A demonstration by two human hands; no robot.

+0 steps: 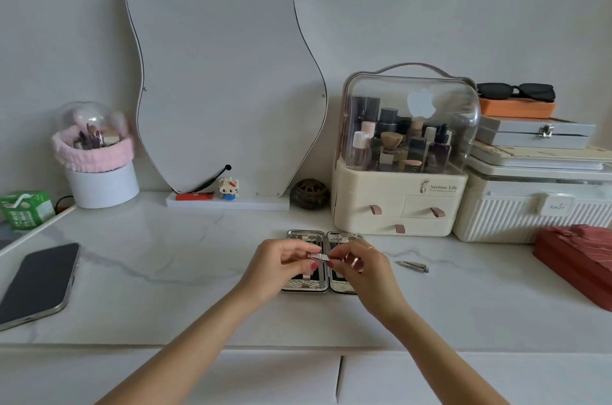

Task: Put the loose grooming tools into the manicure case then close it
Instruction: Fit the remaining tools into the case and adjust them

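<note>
- Hands together over the open manicure case (306, 287), both pinching one small metal tool (319, 257): left hand (281, 260) on its left end, right hand (359, 264) on its right end.
- Tool held just above the case's hinge line, long axis running left to right, across the long axis of the two halves.
- Case lying flat on the marble tabletop (198, 288), halves side by side, slots mostly hidden under the fingers; hard to tell which slot is free.
- Likely next: turning the tool to line up with a slot and pressing it in, with either hand equally near.
- Nail clipper (414, 267) loose on the tabletop just right of the case, long axis slanting down to the right, clearly nearer the right hand; nothing between hand and clipper.
- Cosmetics organizer (397, 199) standing close behind the case, its drawer pulls facing forward; room enough for the halves to fold shut, by the look of it.
- Red box (576, 262) far right, phone (36, 285) far left, mirror (225, 80) against the wall, all well apart from the work.
- Closing not yet possible: one tool in hand, the clipper outside.
</note>
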